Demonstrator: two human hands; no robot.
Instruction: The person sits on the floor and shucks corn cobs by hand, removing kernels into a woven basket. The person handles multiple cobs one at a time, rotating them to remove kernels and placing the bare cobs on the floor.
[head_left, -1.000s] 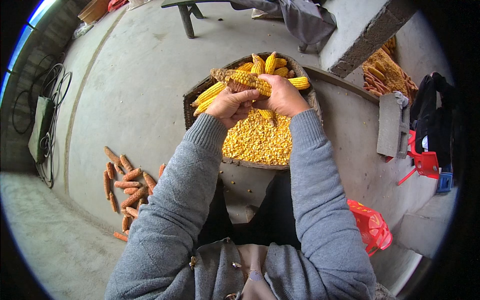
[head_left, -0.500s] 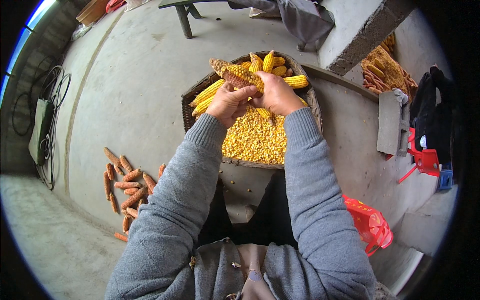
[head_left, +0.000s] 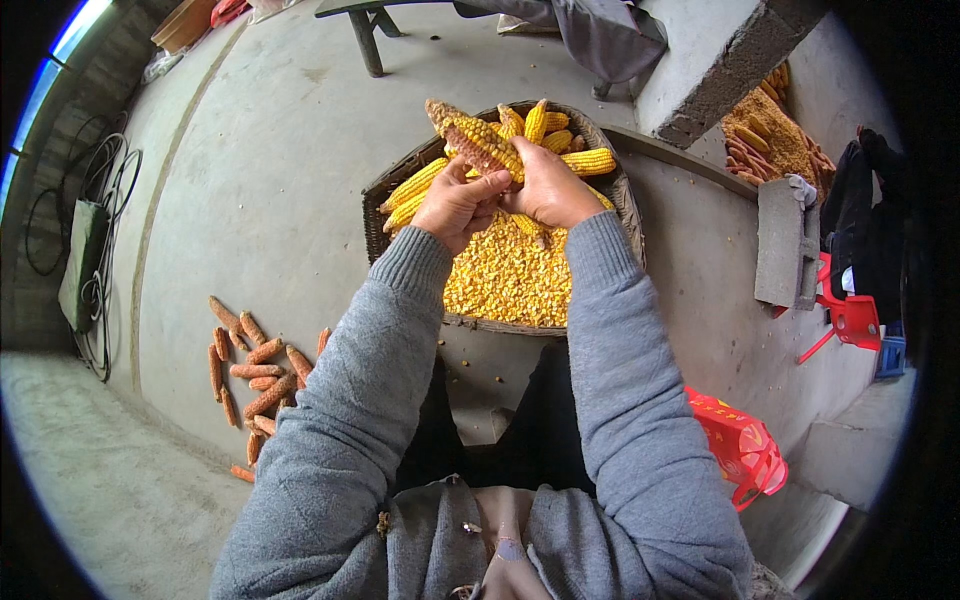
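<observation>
Both my hands grip one corn cob [head_left: 474, 141] above a woven basket [head_left: 378, 219]. Part of this cob is stripped to a pinkish core, while yellow kernels still cover the rest. My left hand [head_left: 455, 209] is closed round its lower side, thumb pressed towards the kernels. Against the right side, my right hand [head_left: 552, 187] is closed on the same cob. Loose yellow kernels [head_left: 510, 280] fill the near part of the basket. Whole yellow corn cobs [head_left: 590, 162] lie at its far side, partly hidden by my hands.
Bare reddish cobs [head_left: 265, 375] lie in a heap on the floor at left. A red bag [head_left: 738, 447] sits near my right elbow. Farther right are a concrete block [head_left: 783, 243], a red stool [head_left: 850, 318] and another corn pile [head_left: 765, 140]. A dark bench [head_left: 368, 40] stands beyond.
The held cob has tipped slightly more upright, its far end shifting a little right and away. Both hands keep hold and have barely moved.
</observation>
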